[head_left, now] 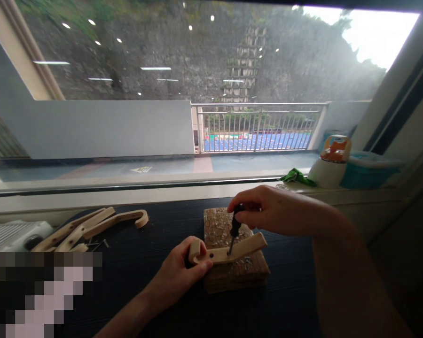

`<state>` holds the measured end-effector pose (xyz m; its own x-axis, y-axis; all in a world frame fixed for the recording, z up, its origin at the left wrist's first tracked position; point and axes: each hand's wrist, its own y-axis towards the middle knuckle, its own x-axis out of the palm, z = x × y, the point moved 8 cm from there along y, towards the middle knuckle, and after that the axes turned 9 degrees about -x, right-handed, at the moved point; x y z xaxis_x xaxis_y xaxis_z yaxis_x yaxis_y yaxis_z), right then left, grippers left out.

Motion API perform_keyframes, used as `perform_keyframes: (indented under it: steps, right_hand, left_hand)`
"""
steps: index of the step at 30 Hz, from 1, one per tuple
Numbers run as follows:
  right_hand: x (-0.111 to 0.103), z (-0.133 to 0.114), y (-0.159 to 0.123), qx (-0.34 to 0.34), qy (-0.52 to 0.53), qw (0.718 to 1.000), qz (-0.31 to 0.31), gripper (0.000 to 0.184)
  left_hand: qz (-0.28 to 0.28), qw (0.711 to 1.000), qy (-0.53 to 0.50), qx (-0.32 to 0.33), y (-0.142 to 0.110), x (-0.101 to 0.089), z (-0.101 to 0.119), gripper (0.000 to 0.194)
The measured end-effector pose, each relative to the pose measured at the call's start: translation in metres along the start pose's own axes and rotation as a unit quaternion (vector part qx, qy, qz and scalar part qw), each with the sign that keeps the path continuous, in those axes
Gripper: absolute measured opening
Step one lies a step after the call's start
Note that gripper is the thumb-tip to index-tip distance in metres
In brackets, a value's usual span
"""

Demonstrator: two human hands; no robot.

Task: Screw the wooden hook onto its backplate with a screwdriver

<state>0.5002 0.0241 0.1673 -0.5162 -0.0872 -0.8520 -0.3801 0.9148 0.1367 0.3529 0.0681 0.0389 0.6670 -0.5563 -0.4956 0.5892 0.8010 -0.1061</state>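
Note:
My left hand point(183, 263) is closed around the hooked end of a curved wooden piece point(241, 249). The piece lies across a brown block point(216, 225) that looks wrapped in shiny clear plastic or tape. My right hand point(268, 211) grips the black handle of a screwdriver point(235, 225) from above. The screwdriver stands nearly upright, tilted a little, with its tip at a dark hole in the wooden piece. Another dark hole shows nearer my left hand. Whether a screw sits under the tip is too small to tell.
Several similar wooden hooked pieces point(91, 225) lie at left on the dark table point(158, 216), with screws point(105, 243) near them. A white ribbed appliance point(17, 234) is beside them. On the sill stand a white-and-orange jug point(329, 164), a green cloth point(296, 177) and a teal box point(366, 171).

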Motion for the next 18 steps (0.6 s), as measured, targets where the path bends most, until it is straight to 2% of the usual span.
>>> perform_keyframes:
  steps: [9,15,18]
  right_hand:
    - [0.0025,0.0040,0.0023,0.011,0.026,1.000,-0.013,0.029]
    - [-0.0034,0.0026,0.0036,-0.001,-0.041,0.999,0.022,0.025]
    - [-0.0015,0.0009,0.0046,-0.012,-0.040,0.999,0.020,0.024]
  left_hand:
    - [-0.001,1.000,-0.005,0.006,0.0001,0.0014,-0.0021,0.014]
    - [-0.003,1.000,0.008,-0.007,0.0000,0.0006,0.0002,0.015]
    - [-0.005,1.000,0.008,-0.011,-0.0009,0.0006,0.0011,0.015]
